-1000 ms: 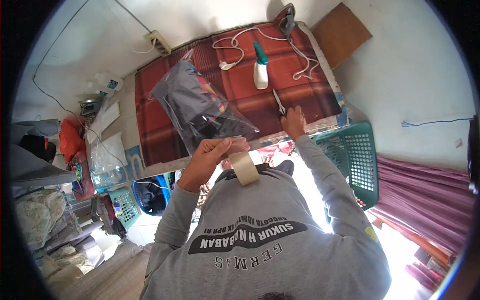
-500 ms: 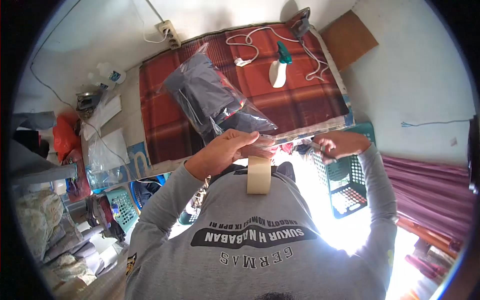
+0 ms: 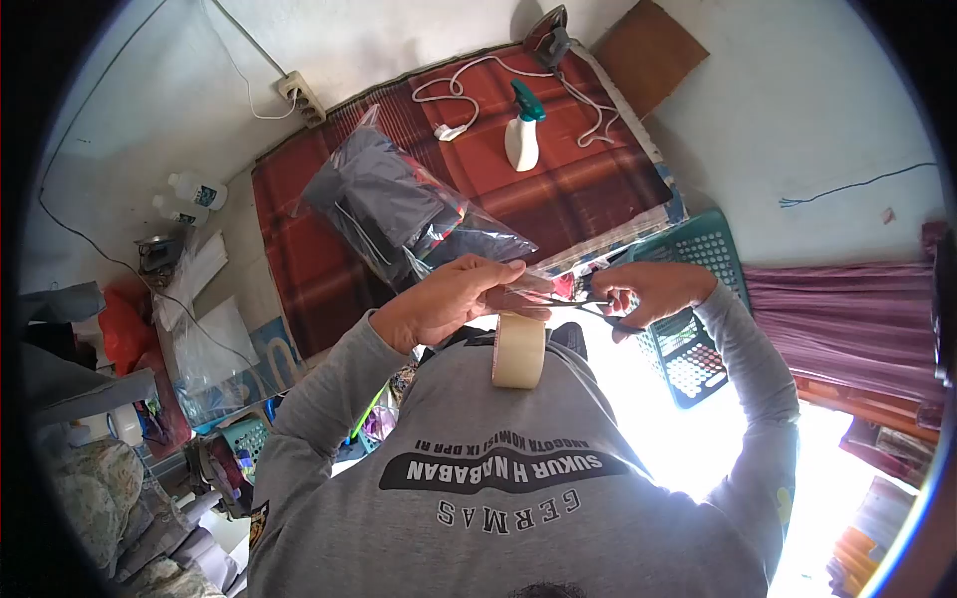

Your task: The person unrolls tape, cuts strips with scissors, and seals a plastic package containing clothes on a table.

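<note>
My left hand (image 3: 439,299) is closed on a strip of clear tape (image 3: 532,286), pinched between thumb and fingers. The tape roll (image 3: 518,354) hangs just below those fingers, in front of my shirt. In my right hand (image 3: 670,291) is a pair of scissors (image 3: 620,319), its blades pointing left to the tape by my left fingertips. Whether the blades touch the tape, I cannot tell. Beyond my left hand lies a clear plastic bag (image 3: 394,204) with folded dark clothing inside, on the table.
A red plaid cloth (image 3: 478,110) covers the table. On it stand a spray bottle (image 3: 522,135) and, at the far corner, an iron (image 3: 546,38) with its cord. A green basket (image 3: 713,254) is beside the table at right. A power strip (image 3: 301,98) hangs by the wall.
My right hand has moved left with the scissors, bringing the blades up to the tape at my left fingers. The view has turned slightly, shifting the table left.
</note>
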Tool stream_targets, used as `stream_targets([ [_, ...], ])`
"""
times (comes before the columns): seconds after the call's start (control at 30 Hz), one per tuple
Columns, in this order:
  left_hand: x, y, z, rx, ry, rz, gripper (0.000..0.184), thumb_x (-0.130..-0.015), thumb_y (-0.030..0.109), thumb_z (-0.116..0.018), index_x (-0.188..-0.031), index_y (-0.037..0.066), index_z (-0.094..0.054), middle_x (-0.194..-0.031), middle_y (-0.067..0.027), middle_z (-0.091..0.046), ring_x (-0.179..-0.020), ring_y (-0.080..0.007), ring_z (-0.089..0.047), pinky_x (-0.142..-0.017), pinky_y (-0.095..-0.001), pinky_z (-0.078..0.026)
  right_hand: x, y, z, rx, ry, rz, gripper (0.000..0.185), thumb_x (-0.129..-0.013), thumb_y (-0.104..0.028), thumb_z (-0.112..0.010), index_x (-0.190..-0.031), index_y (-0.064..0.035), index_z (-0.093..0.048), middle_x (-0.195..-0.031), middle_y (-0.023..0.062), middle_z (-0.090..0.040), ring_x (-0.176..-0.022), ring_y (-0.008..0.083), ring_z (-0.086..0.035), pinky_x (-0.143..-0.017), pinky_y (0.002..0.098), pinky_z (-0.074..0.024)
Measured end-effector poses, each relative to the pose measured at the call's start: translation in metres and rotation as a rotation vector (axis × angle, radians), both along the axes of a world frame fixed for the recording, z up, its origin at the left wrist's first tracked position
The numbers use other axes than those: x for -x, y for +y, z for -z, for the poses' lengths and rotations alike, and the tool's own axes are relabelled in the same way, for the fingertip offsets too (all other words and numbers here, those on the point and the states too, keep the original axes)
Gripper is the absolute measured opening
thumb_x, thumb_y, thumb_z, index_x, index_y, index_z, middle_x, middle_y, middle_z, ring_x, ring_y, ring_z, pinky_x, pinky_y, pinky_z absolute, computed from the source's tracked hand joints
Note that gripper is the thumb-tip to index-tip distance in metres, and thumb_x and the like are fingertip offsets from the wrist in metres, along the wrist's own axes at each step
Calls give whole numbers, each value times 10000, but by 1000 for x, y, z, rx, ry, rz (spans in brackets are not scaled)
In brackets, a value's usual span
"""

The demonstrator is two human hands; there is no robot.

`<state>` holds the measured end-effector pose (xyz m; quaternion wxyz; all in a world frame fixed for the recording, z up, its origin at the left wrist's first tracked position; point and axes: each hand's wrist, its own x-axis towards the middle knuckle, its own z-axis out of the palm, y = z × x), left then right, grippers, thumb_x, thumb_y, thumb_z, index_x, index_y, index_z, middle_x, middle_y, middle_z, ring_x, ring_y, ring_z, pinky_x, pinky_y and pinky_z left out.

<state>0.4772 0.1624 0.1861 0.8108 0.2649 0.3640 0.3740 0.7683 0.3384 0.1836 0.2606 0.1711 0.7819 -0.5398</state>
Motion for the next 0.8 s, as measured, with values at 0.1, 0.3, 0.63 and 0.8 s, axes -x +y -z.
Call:
stream_targets([
  [0.1, 1, 0, 4, 16, -15, 10, 526, -1167, 370, -482, -1410, -64, -652, -1362, -229, -719, -1321, -334, -679, -1205, -450, -461, 2, 0, 0, 20, 57, -5, 533, -795, -366, -944, -1090, -54, -628, -1072, 65, -647, -1011, 244, -648, -909, 413, -542],
  [0.3, -1, -1, 5, 32, -63, -19, 540, -1180, 355, -442, -1405, -96, -635, -1382, -243, -700, -1317, -367, -676, -1215, -449, -456, 17, 2, 8, 7, 121, -62, 505, -782, -359, -946, -1072, -68, -652, -1028, 58, -667, -1004, 244, -651, -900, 403, -539],
  [0.63, -3, -8, 6, 11, -60, -48, 531, -1185, 338, -422, -1412, -98, -621, -1395, -246, -690, -1315, -331, -680, -1216, -434, -461, 21, 11, 10, 46, 165, -48, 306, -834, -248, -914, -875, -56, -680, -759, -9, -610, -759, 129, -572, -722, 345, -458],
  [0.8, -5, -9, 6, -1, -1, -59, 523, -1180, 353, -441, -1404, -75, -642, -1366, -222, -714, -1291, -307, -696, -1203, -425, -473, 21, 14, 3, 40, 128, -74, 328, -824, -260, -920, -867, -49, -672, -770, 2, -622, -767, 131, -588, -716, 343, -467],
])
